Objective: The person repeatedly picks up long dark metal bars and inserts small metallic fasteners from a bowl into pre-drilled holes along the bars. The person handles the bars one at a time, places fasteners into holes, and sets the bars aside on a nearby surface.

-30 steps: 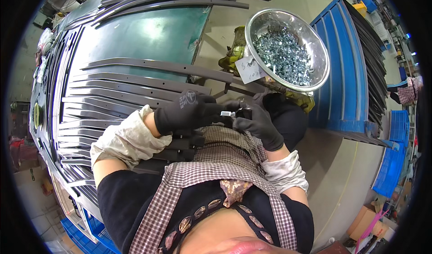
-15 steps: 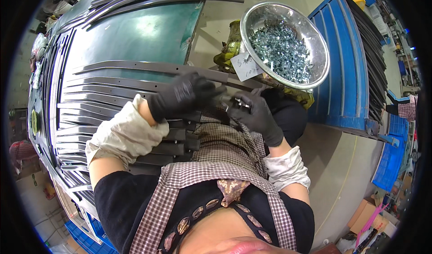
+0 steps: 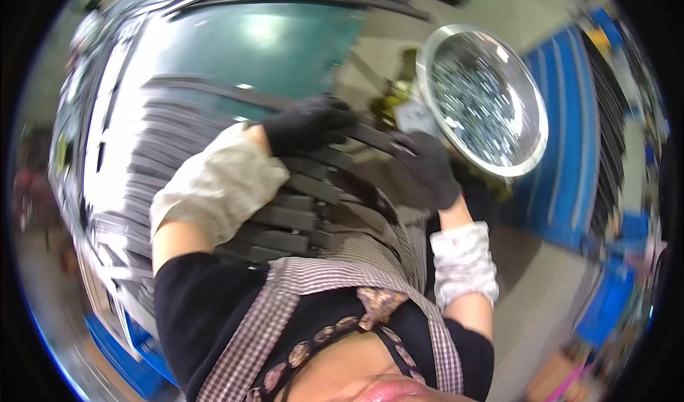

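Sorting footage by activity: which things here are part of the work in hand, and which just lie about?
In use: left hand and right hand, both black-gloved, on a long dark metal strip; steel bowl of small metal parts.
Lying about: stacked dark strips; green table; blue racks.

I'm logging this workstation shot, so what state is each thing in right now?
Left hand: in a black glove, resting on a dark metal strip.
Right hand: in a black glove, beside the bowl's rim; blur hides whether it holds anything.
Metal bowl: upright, holding a heap of small silver parts.
Dark metal strips: stacked flat across the green table.
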The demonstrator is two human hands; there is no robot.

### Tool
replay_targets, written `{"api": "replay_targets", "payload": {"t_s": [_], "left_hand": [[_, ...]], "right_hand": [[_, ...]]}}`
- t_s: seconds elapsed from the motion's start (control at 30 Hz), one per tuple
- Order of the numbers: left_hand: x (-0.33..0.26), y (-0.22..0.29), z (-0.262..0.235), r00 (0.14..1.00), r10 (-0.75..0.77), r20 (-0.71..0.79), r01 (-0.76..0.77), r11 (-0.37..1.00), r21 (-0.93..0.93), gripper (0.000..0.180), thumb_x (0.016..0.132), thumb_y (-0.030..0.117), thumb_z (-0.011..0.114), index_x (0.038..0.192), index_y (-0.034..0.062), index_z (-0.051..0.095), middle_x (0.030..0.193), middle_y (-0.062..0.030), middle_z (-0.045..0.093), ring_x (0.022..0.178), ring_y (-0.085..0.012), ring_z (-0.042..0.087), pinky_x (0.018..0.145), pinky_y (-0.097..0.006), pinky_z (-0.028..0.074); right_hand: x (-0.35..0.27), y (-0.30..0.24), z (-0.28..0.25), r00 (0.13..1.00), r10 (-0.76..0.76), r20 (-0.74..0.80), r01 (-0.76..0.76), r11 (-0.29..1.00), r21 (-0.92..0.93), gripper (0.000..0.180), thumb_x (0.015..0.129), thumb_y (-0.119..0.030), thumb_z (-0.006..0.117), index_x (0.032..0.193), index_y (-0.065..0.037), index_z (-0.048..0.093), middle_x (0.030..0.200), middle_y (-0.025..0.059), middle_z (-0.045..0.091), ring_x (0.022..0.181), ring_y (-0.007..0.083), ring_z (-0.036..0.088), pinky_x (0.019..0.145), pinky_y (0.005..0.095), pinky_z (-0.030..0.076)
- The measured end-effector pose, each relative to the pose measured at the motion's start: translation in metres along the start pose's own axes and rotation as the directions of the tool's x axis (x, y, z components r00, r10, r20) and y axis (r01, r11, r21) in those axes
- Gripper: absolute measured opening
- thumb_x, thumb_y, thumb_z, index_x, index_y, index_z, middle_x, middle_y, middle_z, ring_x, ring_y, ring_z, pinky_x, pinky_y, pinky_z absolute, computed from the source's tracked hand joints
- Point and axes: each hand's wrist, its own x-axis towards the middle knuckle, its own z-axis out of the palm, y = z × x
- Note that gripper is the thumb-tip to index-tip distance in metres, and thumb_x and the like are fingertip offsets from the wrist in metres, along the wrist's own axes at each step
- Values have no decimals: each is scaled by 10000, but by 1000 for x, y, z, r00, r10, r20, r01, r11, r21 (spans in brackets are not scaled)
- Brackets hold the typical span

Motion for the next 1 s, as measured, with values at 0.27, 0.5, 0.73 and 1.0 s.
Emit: {"api": "replay_targets", "payload": {"t_s": [0.27,0.5,0.73,1.0], "left_hand": [[4,-10,0,951,300,-76,-295,952,78,255,819,213,673,1015,52,646,915,-186,642,878,-409,614,762,-486,488],[7,-15,6,965,259,-29,-252,957,142,218,877,292,632,944,88,672,876,-166,672,867,-397,626,765,-481,485],[3,-11,3,967,255,-24,-248,955,160,221,909,283,599,995,89,663,896,-171,677,873,-397,632,764,-481,485],[5,-11,6,933,330,-144,-342,937,-69,305,852,157,690,1126,26,659,966,-207,650,909,-415,612,792,-472,496]], "right_hand": [[-15,-5,0,910,392,135,-414,881,228,388,902,-353,697,997,23,666,880,165,690,812,269,666,720,378,501],[-25,-24,-30,885,421,196,-440,896,59,300,971,-232,590,1073,45,641,968,178,692,904,327,661,831,409,496],[-39,-22,-28,842,506,187,-536,754,380,226,1017,-124,547,1149,19,662,852,62,662,658,62,551,572,219,451],[-63,1,-22,986,164,24,-156,966,-209,278,994,-234,547,1118,-17,670,963,185,696,882,355,671,775,445,515]]}}
